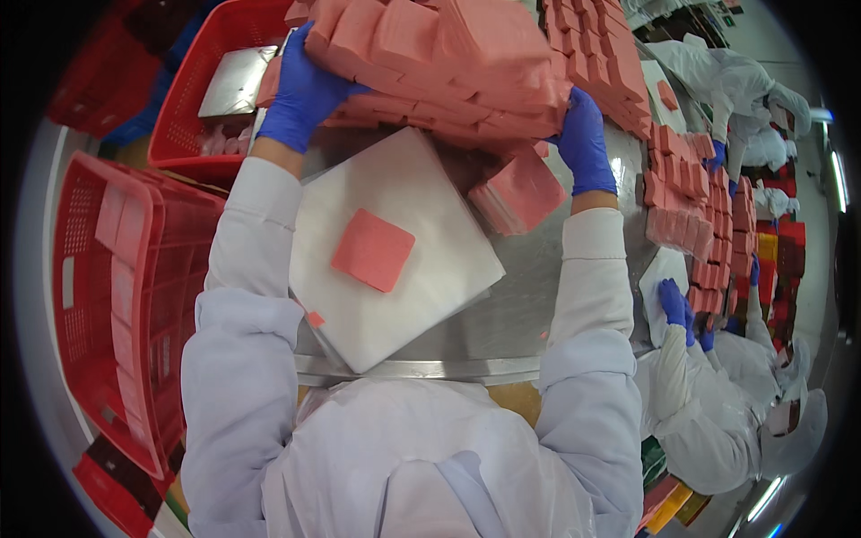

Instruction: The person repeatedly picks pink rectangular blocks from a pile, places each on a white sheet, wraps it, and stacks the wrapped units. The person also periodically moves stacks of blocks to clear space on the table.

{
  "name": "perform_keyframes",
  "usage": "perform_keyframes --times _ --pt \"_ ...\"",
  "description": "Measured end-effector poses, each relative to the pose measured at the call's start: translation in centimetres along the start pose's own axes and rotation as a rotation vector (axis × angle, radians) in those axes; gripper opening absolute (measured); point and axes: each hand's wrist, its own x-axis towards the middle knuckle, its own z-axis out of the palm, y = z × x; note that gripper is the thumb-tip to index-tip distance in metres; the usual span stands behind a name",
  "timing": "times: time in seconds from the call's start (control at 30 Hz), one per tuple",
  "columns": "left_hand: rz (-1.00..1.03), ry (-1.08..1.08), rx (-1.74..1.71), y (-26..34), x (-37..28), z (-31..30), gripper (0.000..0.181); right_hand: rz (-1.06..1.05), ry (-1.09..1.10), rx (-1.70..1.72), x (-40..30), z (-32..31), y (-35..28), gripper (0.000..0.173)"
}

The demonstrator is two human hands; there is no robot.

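Note:
My left hand [301, 101], in a blue glove, grips the left end of a row of pink square slice stacks [437, 47], which look like processed meat. At the row's right end, my right hand [584, 142], also gloved, presses with its fingers partly hidden. More pink stacks lie beneath and behind this row. Before me a pile of white paper sheets [403, 269] sits askew on a steel table [511, 316]. One pink square slice [374, 250] rests on the top sheet. Between the paper and my right forearm leans a short stack of slices [521, 191].
Left of the table stand a red crate [168, 134] holding a silvery block [239, 81] and another red crate [67, 269] with pink blocks. Long rows of pink stacks [599, 60] line the right side. Co-workers in white [713, 410] work along the table at right.

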Motion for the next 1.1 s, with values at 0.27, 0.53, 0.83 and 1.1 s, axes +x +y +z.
perform_keyframes --times 0.27,0.53,0.83,1.1 --pt "-0.485 -0.227 0.322 -3.4 3.2 -8.1 0.034 -0.108 -0.031 -0.703 1.1 1.2 3.3 0.035" --pt "-0.181 -0.525 -0.206 2.8 -6.6 6.3 0.033 0.405 0.261 0.111 -11.2 -4.0 4.8 0.064" --pt "-0.892 -0.658 -0.696 4.0 -9.8 19.4 0.052 0.572 0.193 0.677 -14.8 -1.6 5.0 0.044" --pt "-0.481 -0.416 0.777 -5.5 -12.9 -3.5 0.046 0.479 -0.121 -0.221 -23.4 -2.4 9.6 0.064"
